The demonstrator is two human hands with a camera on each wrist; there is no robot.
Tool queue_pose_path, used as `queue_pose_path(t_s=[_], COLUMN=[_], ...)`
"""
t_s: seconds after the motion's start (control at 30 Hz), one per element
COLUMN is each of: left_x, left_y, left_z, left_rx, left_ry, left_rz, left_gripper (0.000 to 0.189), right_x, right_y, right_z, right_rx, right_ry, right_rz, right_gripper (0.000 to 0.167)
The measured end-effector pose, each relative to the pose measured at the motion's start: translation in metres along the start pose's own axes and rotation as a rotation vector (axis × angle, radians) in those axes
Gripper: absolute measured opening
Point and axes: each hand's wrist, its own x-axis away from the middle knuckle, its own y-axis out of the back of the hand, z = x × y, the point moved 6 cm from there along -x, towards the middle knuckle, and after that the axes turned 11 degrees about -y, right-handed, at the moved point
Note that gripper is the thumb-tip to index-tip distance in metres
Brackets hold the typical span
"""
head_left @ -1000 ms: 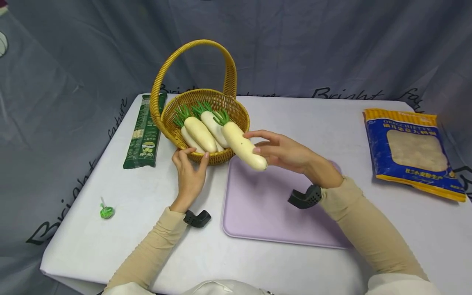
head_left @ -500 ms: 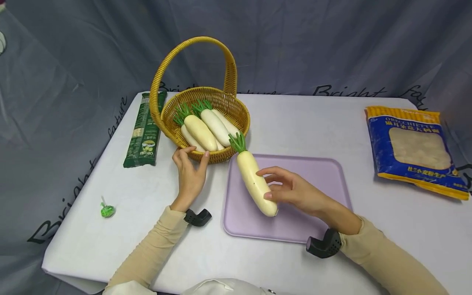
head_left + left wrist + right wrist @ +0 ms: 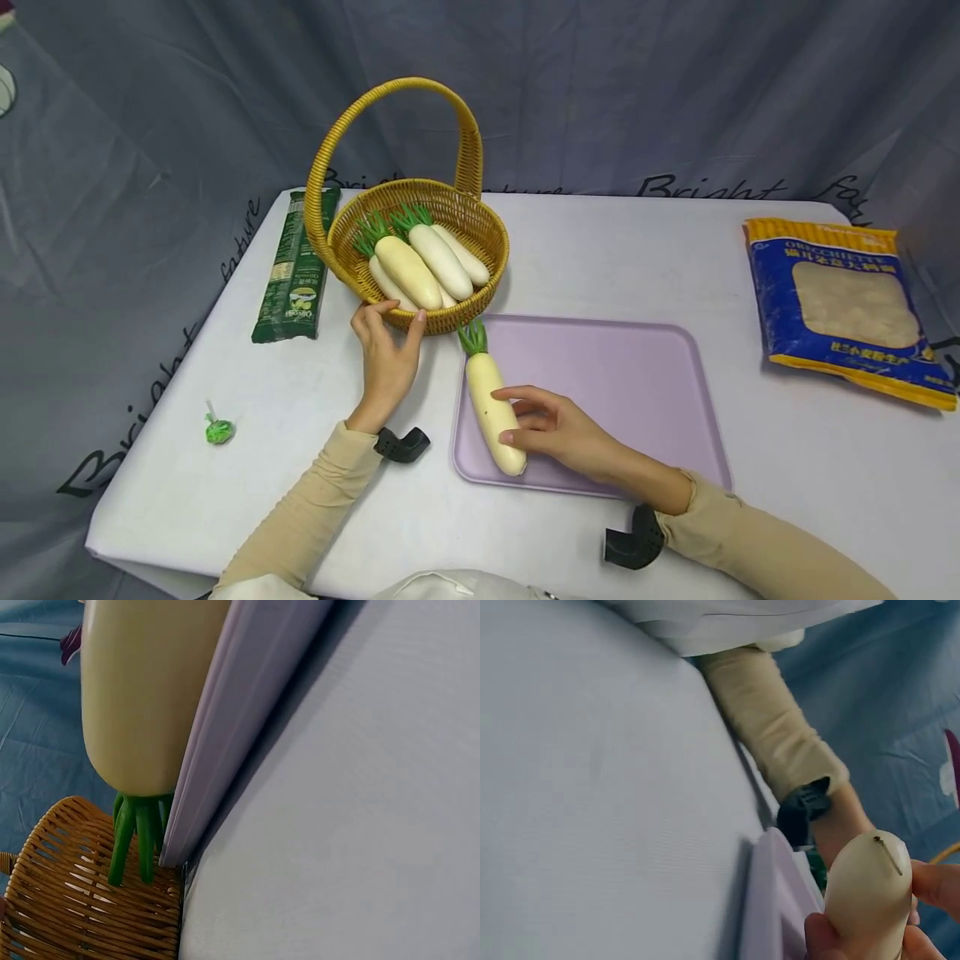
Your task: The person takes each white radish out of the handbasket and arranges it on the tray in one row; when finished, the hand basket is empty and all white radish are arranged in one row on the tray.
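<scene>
My right hand (image 3: pixel 558 433) grips a white radish (image 3: pixel 491 408) with a green leafy top, fingers over its right side and thumb near its lower end. The radish lies along the left edge of a lilac tray (image 3: pixel 615 392), its leaves pointing toward the basket. In the right wrist view the blunt end of the radish (image 3: pixel 866 892) shows between thumb and fingers. My left hand (image 3: pixel 386 358) holds the front rim of a woven basket (image 3: pixel 491 225) with thumb and fingertips. Inside the basket lie several more white radishes (image 3: pixel 408 271).
A green packet (image 3: pixel 288 283) lies left of the basket, partly behind its tall handle (image 3: pixel 330 150). A green-wrapped lollipop (image 3: pixel 219 431) is at the table's left side. To the far right lies a blue and yellow orecchiette bag (image 3: pixel 847 308).
My right hand has carried the radish away from the basket, toward me, then left and down to the tray's left side. My left hand stays at the basket rim.
</scene>
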Motion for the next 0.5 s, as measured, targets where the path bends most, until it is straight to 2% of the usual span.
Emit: queue_pose_path(t_s=[0.23, 0.33, 0.5], left_x=[0.000, 0.000, 0.001], left_y=[0.001, 0.001, 0.001], left_z=[0.000, 0.000, -0.001], left_rx=[-0.011, -0.014, -0.016], left_ry=[-0.008, -0.013, -0.017], left_rz=[-0.004, -0.008, -0.010], left_gripper=[0.043, 0.043, 0.044], right_x=[-0.005, -0.005, -0.003], right_y=[-0.012, -0.016, -0.018], right_z=[0.003, 0.006, 0.006], right_rx=[0.102, 0.137, 0.120], right_ry=[0.059, 0.084, 0.084], right_rz=[-0.033, -0.019, 0.004], right_gripper=[0.054, 0.052, 0.050])
